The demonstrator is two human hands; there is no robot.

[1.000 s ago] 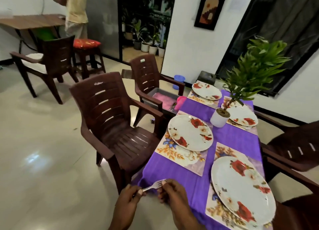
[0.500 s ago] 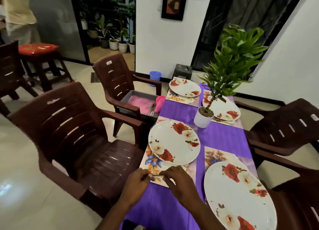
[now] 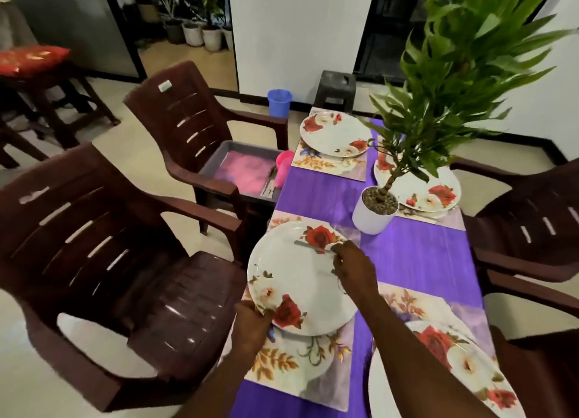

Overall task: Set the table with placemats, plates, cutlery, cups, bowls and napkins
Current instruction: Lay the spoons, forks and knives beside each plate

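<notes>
My left hand (image 3: 250,322) grips the near rim of the plate (image 3: 300,276) on its placemat (image 3: 297,367), while my right hand (image 3: 352,268) reaches over the plate's far right side, pinching a fork (image 3: 311,247) that lies just above the plate's face. Three more plates sit on mats along the purple desk (image 3: 416,254), one near right and two far, with a potted plant (image 3: 376,207) between them. Brown chairs (image 3: 125,261) stand on both sides, and the far left one holds a tray (image 3: 241,170) with a pink cup (image 3: 283,167).
</notes>
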